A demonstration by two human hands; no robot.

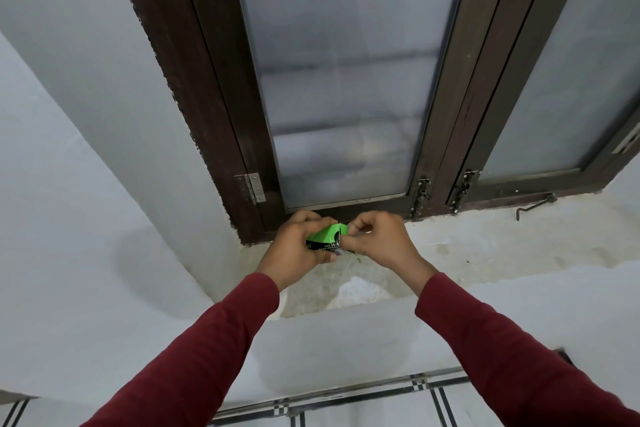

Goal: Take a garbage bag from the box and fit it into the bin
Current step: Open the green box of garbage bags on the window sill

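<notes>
Garbage-bag box (325, 236), small green carton, held above the near window sill (485, 246). My left hand (294, 250) grips its body; my right hand (375, 239) pinches the end flap. Judged light, crushable; hold the sides, not the flap.

Quick count of what's in view: two hands, the left hand (294, 246) at about 7 o'clock from center and the right hand (377, 239) at about 5 o'clock, both in dark red sleeves, so two sleeves too. One small green and black box (327, 236) between them, around 6 o'clock. Two frosted window panes, the big pane (346, 80) at 12 o'clock and a second pane (571, 73) over at 2 o'clock. One metal hinge (252, 188) at 8 o'clock, two latch bolts (420, 196) near 4 o'clock, and one window stay hook (535, 206) lying on the sill (485, 243) at 4 o'clock.
</notes>
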